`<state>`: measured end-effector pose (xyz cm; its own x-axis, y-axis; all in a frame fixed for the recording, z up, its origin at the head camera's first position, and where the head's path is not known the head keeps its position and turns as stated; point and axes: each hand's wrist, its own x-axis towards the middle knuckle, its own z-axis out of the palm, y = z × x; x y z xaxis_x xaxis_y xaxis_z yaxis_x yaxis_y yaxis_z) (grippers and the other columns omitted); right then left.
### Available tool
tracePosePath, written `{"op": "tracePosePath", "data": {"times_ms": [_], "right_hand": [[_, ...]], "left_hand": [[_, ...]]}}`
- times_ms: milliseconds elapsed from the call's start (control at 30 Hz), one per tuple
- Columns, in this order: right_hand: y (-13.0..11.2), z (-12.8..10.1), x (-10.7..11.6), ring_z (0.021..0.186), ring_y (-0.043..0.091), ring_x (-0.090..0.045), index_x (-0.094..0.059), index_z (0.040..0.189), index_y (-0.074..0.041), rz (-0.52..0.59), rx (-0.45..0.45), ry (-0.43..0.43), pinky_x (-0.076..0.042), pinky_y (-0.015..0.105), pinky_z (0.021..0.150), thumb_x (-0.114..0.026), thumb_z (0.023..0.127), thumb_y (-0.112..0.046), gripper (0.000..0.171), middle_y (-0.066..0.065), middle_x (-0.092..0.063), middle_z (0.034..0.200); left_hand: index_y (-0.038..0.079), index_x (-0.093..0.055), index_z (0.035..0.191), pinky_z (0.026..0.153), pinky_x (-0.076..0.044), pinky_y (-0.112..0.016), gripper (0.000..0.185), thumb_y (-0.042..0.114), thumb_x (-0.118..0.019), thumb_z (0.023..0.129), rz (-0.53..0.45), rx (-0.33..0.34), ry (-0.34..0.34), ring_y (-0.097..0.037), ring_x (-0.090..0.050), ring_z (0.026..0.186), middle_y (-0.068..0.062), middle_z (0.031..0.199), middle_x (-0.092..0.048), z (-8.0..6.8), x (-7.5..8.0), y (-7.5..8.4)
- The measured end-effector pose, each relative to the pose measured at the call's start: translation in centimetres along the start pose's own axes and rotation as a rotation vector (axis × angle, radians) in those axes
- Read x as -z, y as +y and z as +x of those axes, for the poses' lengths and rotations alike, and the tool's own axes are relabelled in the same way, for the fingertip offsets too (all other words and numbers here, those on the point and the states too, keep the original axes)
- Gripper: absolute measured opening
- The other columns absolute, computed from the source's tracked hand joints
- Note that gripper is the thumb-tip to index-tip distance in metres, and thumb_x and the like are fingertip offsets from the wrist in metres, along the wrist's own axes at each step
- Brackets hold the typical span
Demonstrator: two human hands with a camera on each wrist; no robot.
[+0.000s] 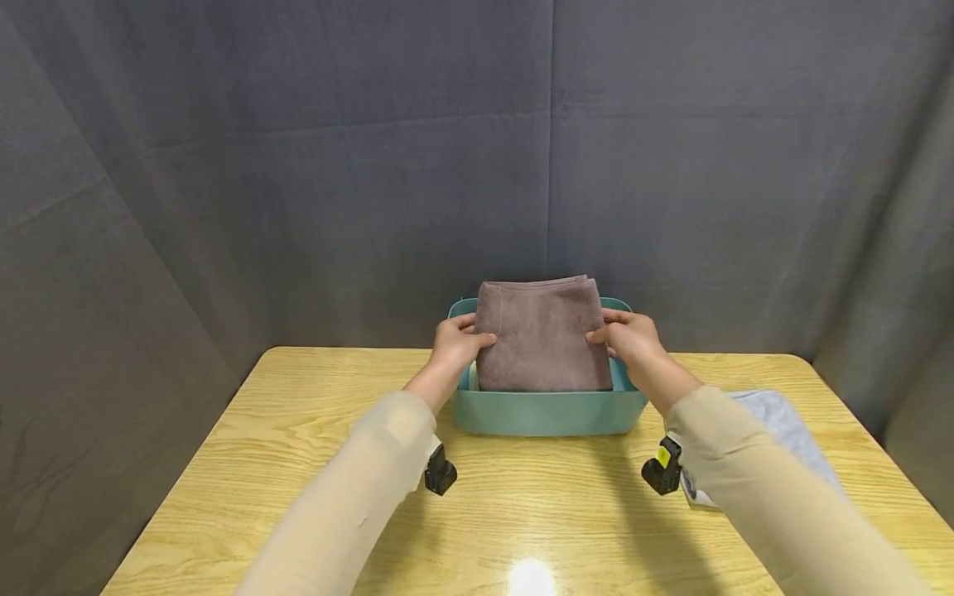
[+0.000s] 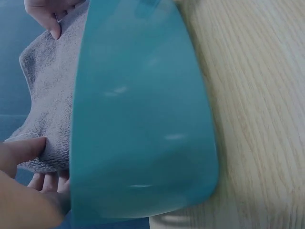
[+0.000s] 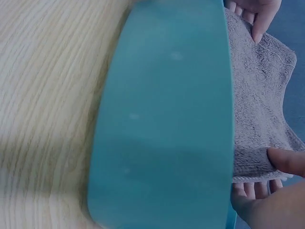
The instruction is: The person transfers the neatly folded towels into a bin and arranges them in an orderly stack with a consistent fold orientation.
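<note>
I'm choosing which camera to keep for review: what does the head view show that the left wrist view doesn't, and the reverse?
Only the head view shows the right hand whole, the grey cloth lying under the right sleeve, and the dark curtain behind.
Only the left wrist view shows the left thumb pressed on the towel's edge, fingers beneath.
Both show the brown towel held upright in the teal tub on the wooden table, with the left hand pinching it.

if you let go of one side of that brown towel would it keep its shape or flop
Probably flop: the brown towel is soft terry, and its edge already sags between the fingers in the wrist views. Folded thick, it likely holds up only because both hands, left hand and right hand, pinch its sides above the teal basin. It looks light, not slippery.
</note>
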<state>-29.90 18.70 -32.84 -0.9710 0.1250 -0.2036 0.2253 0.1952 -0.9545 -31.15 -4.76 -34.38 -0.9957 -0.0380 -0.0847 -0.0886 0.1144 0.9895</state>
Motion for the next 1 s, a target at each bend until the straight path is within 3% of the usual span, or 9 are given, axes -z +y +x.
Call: {"op": "tracePosePath", "data": {"times_ms": [300, 567, 1000], "right_hand": [[1.0, 0.1, -0.3, 0.137, 0.037, -0.037, -0.032, 0.152, 0.003, -0.096, 0.010, -0.050, -0.037, 0.047, 0.109, -0.055, 0.094, 0.001, 0.062, 0.025, -0.038, 0.149], [1.5, 0.0, -0.4, 0.130, 0.039, -0.043, -0.031, 0.151, 0.006, -0.193, 0.064, -0.061, -0.041, 0.048, 0.105, -0.055, 0.097, -0.004, 0.060, 0.027, -0.040, 0.146], [1.7, 0.1, -0.7, 0.127, 0.040, -0.046, -0.032, 0.151, 0.006, -0.205, 0.063, -0.053, -0.042, 0.048, 0.105, -0.054, 0.098, -0.004, 0.058, 0.027, -0.041, 0.144]], "left_hand": [[-0.008, -0.052, 0.137, 0.097, -0.050, -0.040, 0.046, -0.005, -0.064, 0.092, 0.062, 0.003, 0.030, -0.034, -0.060, 0.118, -0.026, 0.128, -0.061, 0.1, -0.6, -1.2], [-0.008, -0.050, 0.139, 0.094, -0.051, -0.042, 0.047, -0.001, -0.063, 0.093, 0.158, -0.016, 0.036, -0.034, -0.061, 0.116, -0.025, 0.129, -0.060, -0.3, -0.9, -1.3], [-0.005, -0.048, 0.141, 0.096, -0.050, -0.043, 0.050, 0.003, -0.064, 0.094, 0.226, -0.031, 0.039, -0.034, -0.060, 0.117, -0.023, 0.129, -0.060, -0.6, -0.8, -1.5]]}}
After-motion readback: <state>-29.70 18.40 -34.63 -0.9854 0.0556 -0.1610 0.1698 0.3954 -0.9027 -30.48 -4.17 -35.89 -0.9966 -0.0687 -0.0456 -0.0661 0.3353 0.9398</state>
